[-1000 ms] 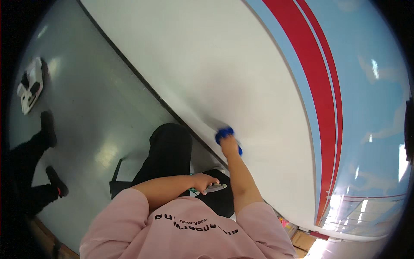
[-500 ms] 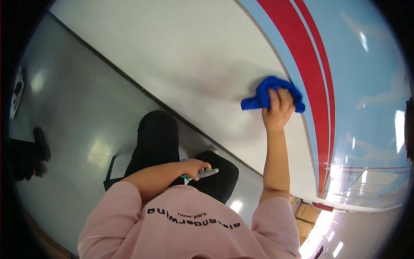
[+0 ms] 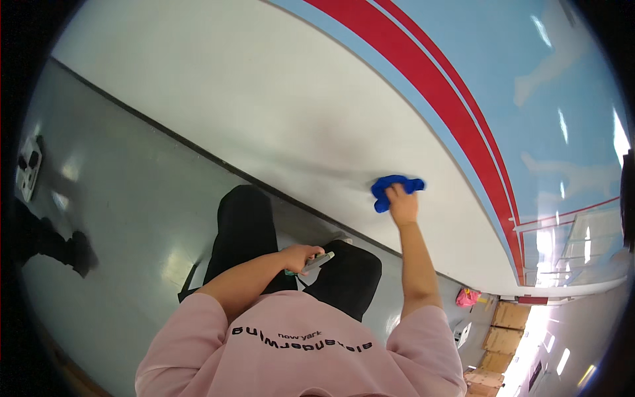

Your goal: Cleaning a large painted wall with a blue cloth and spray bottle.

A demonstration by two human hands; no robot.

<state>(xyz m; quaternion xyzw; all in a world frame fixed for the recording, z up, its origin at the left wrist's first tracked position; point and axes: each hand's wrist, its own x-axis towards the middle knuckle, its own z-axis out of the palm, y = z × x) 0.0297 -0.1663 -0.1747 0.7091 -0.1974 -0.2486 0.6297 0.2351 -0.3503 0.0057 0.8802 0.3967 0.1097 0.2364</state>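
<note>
Both hands are busy: the right hand presses a blue cloth flat against the white wall for wiping contact. Below the cloth, the left hand grips a spray bottle at the lap, ready.

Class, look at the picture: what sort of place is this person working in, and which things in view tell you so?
Probably an indoor hall or corridor: a long painted wall with red stripes over blue, a glossy grey floor, and stacked cardboard boxes at the far end.

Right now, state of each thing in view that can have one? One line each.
Crumpled blue cloth: bunched, pressed against the white wall.
Right hand: raised, gripping the cloth.
Left hand: held near the lap, closed around a slim grey tool.
Slim grey tool: held, tip pointing right.
</note>
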